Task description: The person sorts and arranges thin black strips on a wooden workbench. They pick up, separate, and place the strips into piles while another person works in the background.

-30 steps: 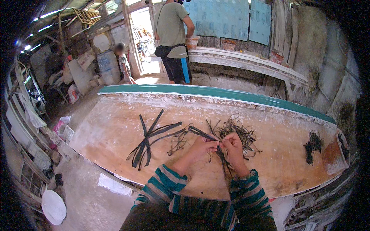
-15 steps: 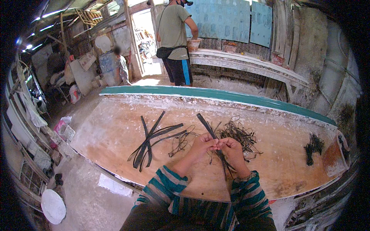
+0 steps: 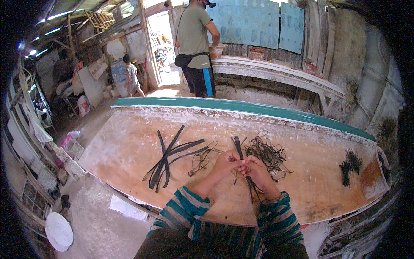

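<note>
dusty grey light fills this rough shed, with brightness coming through an open doorway at the back. blue panels cover part of the far wall, above a long whitish bench. a co-worker in a grey-green shirt and dark shorts with a blue stripe stands by it, one arm reaching down to an orange-brown pot. farther left, another person stands near the wall.

closer to me is a broad wooden table, its pale brown top smeared with white, with a teal strip running along its far edge. someone in a teal-and-grey striped top works at the near side. the left hand and the right hand meet over the table, fingers bent and thumbs close together, both pinching a narrow bundle of black strips. the bundle stands out beyond the hands at its far end, and its loose ends hang below them toward the person. i can't make out exactly how the fingertips sit on it.

to the left of the hands, flat black bands lie crossed over one another. between them and the left hand are a few thin dark loops. just beyond the right hand spreads a tangled black heap. well off to the right, a dark clump lies near a reddish-brown container.
</note>
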Available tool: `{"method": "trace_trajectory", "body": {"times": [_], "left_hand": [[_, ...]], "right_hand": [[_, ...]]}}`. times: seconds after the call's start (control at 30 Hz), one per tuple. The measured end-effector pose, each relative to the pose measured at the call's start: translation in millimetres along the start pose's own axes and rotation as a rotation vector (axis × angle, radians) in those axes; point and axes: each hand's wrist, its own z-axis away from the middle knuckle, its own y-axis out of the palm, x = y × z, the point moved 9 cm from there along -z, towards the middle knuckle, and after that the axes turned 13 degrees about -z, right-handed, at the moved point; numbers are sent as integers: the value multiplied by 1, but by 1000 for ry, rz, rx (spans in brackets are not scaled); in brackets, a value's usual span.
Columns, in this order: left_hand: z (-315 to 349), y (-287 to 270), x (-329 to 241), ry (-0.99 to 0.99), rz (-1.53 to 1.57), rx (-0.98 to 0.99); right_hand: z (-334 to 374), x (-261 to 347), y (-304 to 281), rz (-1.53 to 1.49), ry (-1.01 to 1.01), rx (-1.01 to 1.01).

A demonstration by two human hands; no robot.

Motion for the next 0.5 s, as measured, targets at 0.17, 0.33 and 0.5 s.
{"method": "trace_trajectory", "body": {"times": [0.17, 0.33, 0.5], "left_hand": [[3, 5, -11, -22, -75, 45], [5, 7, -24, 13, -61, -20], [1, -7, 0, -32, -152, -62]], "right_hand": [[-1, -3, -1, -141, 49, 32], [-3, -3, -9, -331, 23, 23], [-2, 6, -10, -273, -12, 5]]}}
